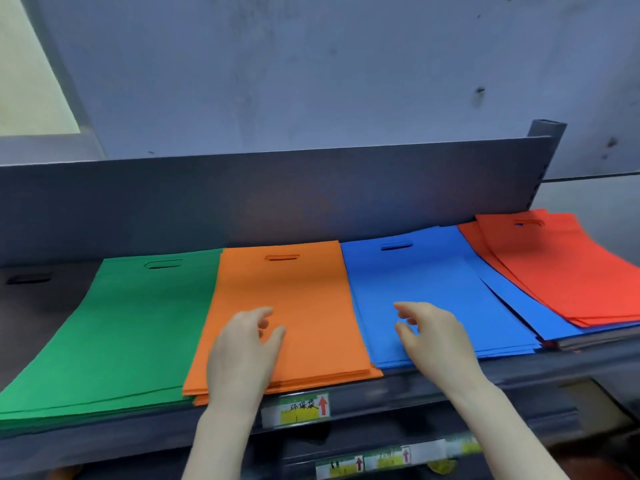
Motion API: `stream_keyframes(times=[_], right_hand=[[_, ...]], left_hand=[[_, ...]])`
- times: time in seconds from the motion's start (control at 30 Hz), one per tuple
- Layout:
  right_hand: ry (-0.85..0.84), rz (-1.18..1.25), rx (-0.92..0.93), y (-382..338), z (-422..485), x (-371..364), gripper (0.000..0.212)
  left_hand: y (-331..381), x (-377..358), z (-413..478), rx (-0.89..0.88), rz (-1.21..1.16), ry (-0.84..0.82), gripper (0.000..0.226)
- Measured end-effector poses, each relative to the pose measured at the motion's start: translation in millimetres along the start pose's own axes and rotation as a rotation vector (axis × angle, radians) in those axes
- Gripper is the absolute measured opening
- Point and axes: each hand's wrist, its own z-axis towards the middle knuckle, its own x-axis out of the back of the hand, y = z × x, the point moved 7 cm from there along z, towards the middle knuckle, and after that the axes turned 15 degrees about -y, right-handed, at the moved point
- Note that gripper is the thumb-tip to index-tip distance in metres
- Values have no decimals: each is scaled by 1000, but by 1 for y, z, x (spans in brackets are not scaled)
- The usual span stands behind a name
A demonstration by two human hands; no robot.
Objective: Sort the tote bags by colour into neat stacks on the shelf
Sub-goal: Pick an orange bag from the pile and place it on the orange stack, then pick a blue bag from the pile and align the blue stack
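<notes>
Five stacks are lying here: black stack (31, 306), green stack (114, 323), orange stack (294, 289), blue stack (422, 282), red stack (561, 265). Two hands are showing: left hand (242, 355), right hand (436, 337).

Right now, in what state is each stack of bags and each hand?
green stack: flat, front edges uneven
orange stack: neat, overlaps the green
blue stack: skewed on the right
red stack: fanned, lying on blue
black stack: flat, far left
left hand: over orange, fingers loosely curled, empty
right hand: over blue, fingers relaxed, empty
</notes>
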Motion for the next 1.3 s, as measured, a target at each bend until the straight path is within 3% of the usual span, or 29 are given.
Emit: stream_keyframes(times=[0.23, 0.6, 0.97, 1.13, 1.3], right_hand=[[-2, -73, -46, 64, -19, 34, 39], [16, -167, -89, 165, -34, 96, 39], [-87, -370, -37, 206, -5, 93, 33], [8, -219, -38, 223, 5, 110, 29], [95, -2, -63, 252, 18, 126, 15]], left_hand=[[96, -79, -3, -239, -59, -189, 34], [232, -147, -7, -532, 116, -359, 35], [288, -210, -6, -491, 59, -501, 29], [294, -230, 0, -383, -33, -559, 26], [301, -238, 4, -344, -12, -505, 27]])
